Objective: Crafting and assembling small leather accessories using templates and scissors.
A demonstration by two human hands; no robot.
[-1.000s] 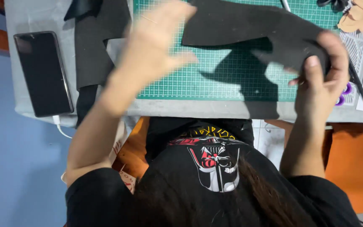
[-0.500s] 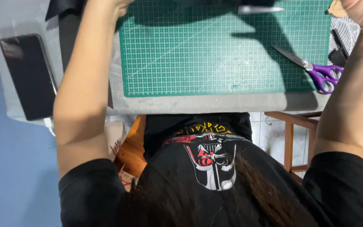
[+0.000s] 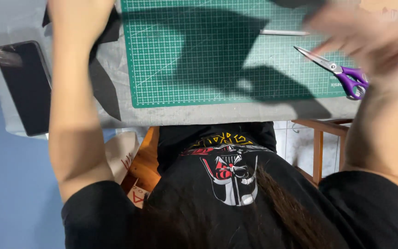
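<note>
**Hands raised over green cutting mat**

Right hand [image 3: 360,39] blurred, fingers spread open, holding nothing, above the mat's right edge over the scissors [image 3: 339,71]: steel blades, purple plastic handles, lying on the mat's right edge. Left hand cut off at the top of the view; can't tell its state. Left forearm [image 3: 74,106] crosses the dark sheet pieces [image 3: 102,87], flat and matte, at the mat's left edge. Cutting mat [image 3: 208,64]: green, white grid, on a grey table [image 3: 236,113]. Slim silvery rod [image 3: 284,32] near the mat's top edge. Black glossy phone [image 3: 26,85] at the table's left edge.
</note>
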